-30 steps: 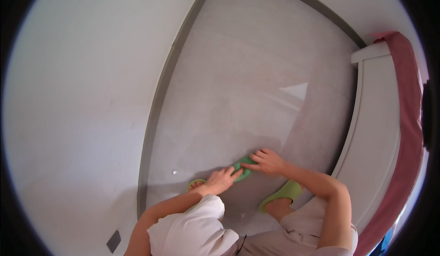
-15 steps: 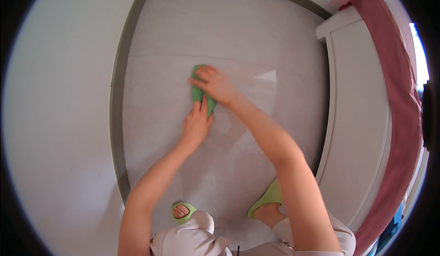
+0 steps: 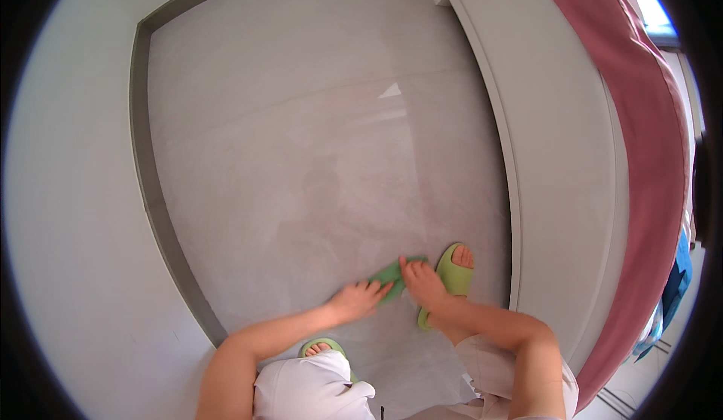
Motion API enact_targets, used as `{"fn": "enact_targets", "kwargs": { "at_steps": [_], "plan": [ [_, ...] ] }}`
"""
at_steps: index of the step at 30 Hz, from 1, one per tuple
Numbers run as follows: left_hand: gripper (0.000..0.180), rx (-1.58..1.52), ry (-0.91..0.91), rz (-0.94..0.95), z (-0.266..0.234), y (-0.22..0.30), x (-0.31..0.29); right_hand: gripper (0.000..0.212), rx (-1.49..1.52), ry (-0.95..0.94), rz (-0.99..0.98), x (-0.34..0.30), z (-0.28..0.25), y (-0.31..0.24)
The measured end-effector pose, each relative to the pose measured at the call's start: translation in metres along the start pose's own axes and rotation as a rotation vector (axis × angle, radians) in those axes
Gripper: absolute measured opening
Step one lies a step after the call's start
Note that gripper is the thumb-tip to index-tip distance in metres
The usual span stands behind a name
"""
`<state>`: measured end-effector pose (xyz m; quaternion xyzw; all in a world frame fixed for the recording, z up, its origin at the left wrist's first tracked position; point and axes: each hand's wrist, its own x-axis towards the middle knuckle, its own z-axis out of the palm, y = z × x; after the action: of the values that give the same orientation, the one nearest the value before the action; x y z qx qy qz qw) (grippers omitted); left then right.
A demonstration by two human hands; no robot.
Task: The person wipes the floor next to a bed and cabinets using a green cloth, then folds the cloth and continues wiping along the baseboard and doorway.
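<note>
A folded green cloth (image 3: 391, 277) lies on the grey floor (image 3: 301, 134), close to my feet. My left hand (image 3: 358, 302) grips its left end, with the fingers curled on the edge. On its right end is my right hand (image 3: 425, 284), fingers closed over the fabric and right beside my right slipper. The palms and the underside of the cloth are hidden.
My green slippers (image 3: 455, 271) are planted on the floor. Along the right runs a white bed frame (image 3: 542, 141) with a pink cover (image 3: 654, 149). A white wall (image 3: 75, 194) with a dark grey baseboard (image 3: 143, 141) bounds the left.
Both hands have come back toward my feet and to the right, bringing the cloth with them. The cloth now lies more crosswise, and the view has shifted.
</note>
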<state>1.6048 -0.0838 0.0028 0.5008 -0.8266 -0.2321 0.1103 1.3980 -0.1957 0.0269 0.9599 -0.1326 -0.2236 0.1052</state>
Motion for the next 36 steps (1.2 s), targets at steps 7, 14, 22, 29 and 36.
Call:
{"fn": "enact_targets", "kwargs": {
  "at_steps": [7, 14, 22, 29, 36],
  "plan": [
    [0.075, 0.13, 0.119, -0.191, 0.008, 0.002, 0.012, 0.056, 0.199, 0.364, 0.002, 0.045, -0.003, 0.039],
    [0.064, -0.036, 0.348, -0.59, -0.064, -0.115, 0.139, 0.06, 0.094, 0.605, 0.211, 0.239, -0.021, 0.155],
    [0.067, 0.056, 0.292, -0.225, -0.049, -0.075, 0.195, 0.05, 0.098, 0.333, 0.605, 0.119, 0.038, 0.18],
    [0.061, 0.003, 0.096, 0.085, 0.003, 0.007, 0.114, 0.063, -0.082, -0.257, 0.702, -0.003, 0.028, 0.043],
    [0.052, -0.06, -0.074, 0.156, 0.028, 0.035, 0.023, 0.061, 0.489, -0.087, 0.836, -0.04, -0.012, -0.084]
  ]
}}
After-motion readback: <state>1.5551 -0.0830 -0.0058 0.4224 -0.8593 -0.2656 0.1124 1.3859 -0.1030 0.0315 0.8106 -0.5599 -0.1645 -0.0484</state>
